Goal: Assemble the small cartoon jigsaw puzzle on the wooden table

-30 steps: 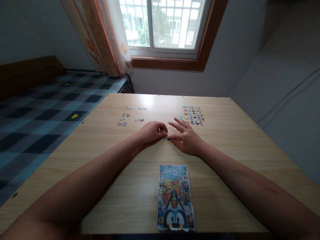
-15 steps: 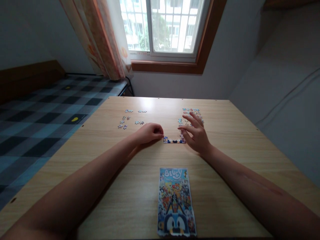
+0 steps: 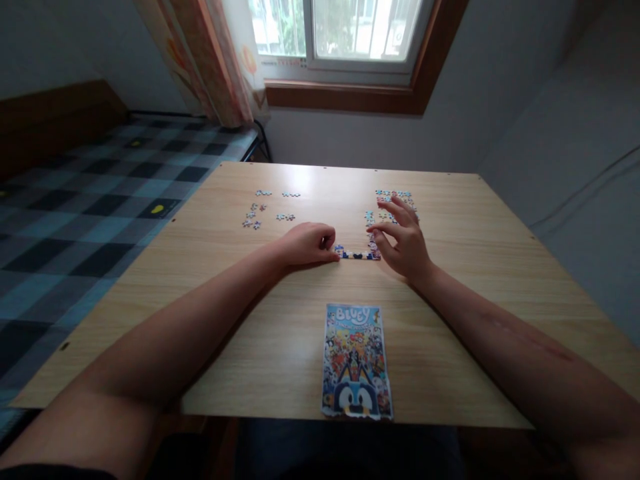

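Note:
My left hand [image 3: 314, 243] is closed, thumb and fingertips together at the left end of a joined row of jigsaw puzzle pieces [image 3: 357, 256]. A dark blue corner puzzle piece [image 3: 339, 251] lies right at those fingertips. Over the right side of the puzzle hovers my right hand [image 3: 403, 239], fingers spread and nothing visible in them. It partly hides a column of joined pieces [image 3: 371, 245] and the loose pieces behind. Below both hands lies a printed picture sheet [image 3: 357, 363] with a blue cartoon dog and torn lower edge.
Small groups of puzzle pieces [image 3: 286, 217] are spread on the left of the wooden table [image 3: 240, 300]. More pieces [image 3: 393, 193] form a row at the back right. A bed with a checked cover [image 3: 115, 193] stands left of the table, and a window [image 3: 360, 33] is behind it.
The camera has tilted down, so everything sits higher in view and the table's near edge shows. Both hands keep nearly the same places over the puzzle.

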Tool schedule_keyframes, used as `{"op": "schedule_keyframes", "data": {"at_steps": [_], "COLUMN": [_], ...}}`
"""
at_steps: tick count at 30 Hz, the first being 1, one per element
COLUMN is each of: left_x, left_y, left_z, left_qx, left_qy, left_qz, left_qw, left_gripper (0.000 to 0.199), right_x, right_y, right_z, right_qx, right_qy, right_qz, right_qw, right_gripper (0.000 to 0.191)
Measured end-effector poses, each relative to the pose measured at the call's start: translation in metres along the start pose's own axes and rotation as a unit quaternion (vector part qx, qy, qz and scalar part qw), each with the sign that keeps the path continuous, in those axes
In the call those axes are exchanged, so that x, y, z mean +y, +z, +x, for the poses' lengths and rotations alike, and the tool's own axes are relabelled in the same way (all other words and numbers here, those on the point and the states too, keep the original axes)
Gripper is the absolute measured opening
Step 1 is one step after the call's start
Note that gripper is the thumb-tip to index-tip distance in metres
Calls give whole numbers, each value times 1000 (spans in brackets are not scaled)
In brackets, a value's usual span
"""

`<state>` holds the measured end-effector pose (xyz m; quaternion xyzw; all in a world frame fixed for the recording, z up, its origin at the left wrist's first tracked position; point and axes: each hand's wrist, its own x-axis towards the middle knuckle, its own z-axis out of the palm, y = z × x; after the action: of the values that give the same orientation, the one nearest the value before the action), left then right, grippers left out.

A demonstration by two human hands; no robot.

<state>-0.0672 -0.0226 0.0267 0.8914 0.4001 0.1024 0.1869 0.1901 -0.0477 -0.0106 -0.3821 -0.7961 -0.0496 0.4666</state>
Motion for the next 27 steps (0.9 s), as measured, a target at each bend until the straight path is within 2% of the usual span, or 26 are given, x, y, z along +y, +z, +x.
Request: {"op": "schedule_keyframes", "data": {"at_steps": [4,8,12,15,18,21,23,25,27], "left_x": [-3,-13,-18,-15,-14,-19,-28,-39,-51], "left_y": [-3,-4,2,-6,-38,-86,-115,-135,-145], "left_z": [-1,-1,-2,-3,-4,-13,-23,-35,-46], "left_qx": [5,11,36,95,199,313,366,387,352], "left_qy": [7,-30,-89,-130,-156,-176,-191,-213,-250], "left_qz": [-32,-132,-245,-310,-335,-348,-341,-319,-278], "left_qw": [999,991,965,937,908,866,845,839,858], "left_gripper": [30,37,45,47,44,41,41,39,33], "right_x": [0,0,-1,-3,-6,-8,-8,-7,-6], "right_y": [0,-1,-3,-4,-5,-5,-5,-3,-2], "right_z": [0,2,3,4,5,6,6,6,6], "right_qx": [3,14,18,28,35,38,45,55,59], "right_qy": [5,18,38,43,43,38,44,54,56], "right_qz": [2,10,16,15,12,15,18,20,23], "right_qw": [1000,1000,999,999,998,998,998,997,996], "right_gripper": [16,15,15,17,20,26,31,36,41]}}
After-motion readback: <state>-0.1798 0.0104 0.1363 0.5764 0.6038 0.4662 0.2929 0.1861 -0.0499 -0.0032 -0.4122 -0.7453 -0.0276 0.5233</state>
